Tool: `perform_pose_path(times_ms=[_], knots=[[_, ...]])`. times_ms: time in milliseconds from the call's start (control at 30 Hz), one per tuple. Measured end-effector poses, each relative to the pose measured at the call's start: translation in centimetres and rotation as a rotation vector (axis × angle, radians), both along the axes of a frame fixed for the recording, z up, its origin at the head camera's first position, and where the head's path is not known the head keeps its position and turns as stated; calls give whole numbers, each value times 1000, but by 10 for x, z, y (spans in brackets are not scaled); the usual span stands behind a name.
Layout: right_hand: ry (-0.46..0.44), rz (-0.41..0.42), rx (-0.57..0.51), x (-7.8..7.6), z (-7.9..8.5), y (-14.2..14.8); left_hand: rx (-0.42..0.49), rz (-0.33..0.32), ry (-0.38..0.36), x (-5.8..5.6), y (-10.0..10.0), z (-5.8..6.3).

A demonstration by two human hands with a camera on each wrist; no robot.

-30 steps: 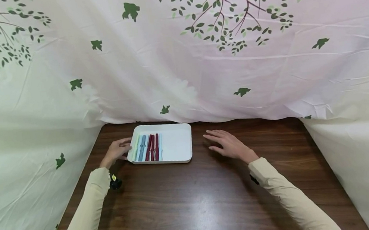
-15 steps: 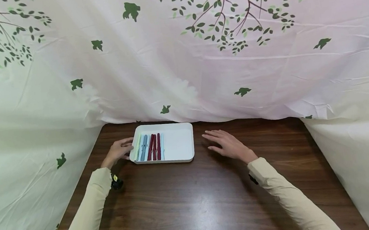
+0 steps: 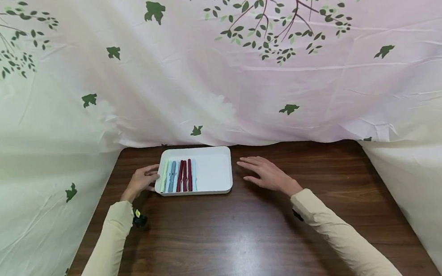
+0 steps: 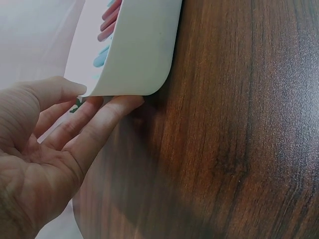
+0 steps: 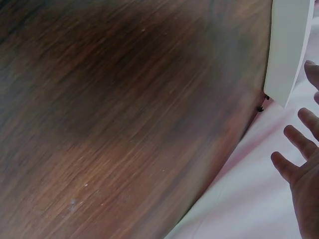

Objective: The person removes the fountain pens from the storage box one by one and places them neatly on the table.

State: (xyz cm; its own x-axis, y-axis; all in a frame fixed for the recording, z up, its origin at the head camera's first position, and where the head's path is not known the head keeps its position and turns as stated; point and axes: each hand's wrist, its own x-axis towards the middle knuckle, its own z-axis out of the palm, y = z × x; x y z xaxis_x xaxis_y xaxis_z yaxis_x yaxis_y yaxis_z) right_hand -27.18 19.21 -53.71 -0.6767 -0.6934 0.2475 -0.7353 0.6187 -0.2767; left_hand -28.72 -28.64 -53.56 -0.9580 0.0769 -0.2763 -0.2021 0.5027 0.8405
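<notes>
A white rectangular tray point(image 3: 214, 170) lies near the back of the table, left of centre. In its left half several pens lie side by side: a yellow-green pen point(image 3: 164, 176), a grey-blue pen point(image 3: 172, 177), dark red pens point(image 3: 190, 175) and pale blue ones. My left hand point(image 3: 140, 182) is at the tray's left end. In the left wrist view, its thumb and fairly straight fingers point(image 4: 94, 132) touch the rim and outer end wall. My right hand point(image 3: 267, 174) hovers a little right of the tray, fingers extended, holding nothing. Part of it is cut off in the right wrist view.
The dark brown wooden table point(image 3: 215, 242) runs forward from a pale curtain point(image 3: 237, 100) printed with leaves and birds. The curtain hangs close behind the tray and along both sides. Black wrist cameras are strapped to both arms.
The tray, with its pens, has slid slightly right along with my left hand. My right hand has shifted a little left, nearer the tray.
</notes>
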Motion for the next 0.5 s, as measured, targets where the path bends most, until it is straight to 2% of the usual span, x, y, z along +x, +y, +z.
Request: perform_pose_path(times_ms=[300, 500], knots=[[-56, -18, -18, -5, 5, -12, -7, 17, -24, -6, 1, -2], [-85, -12, -1, -5, 4, -21, -16, 3, -13, 0, 2, -1]])
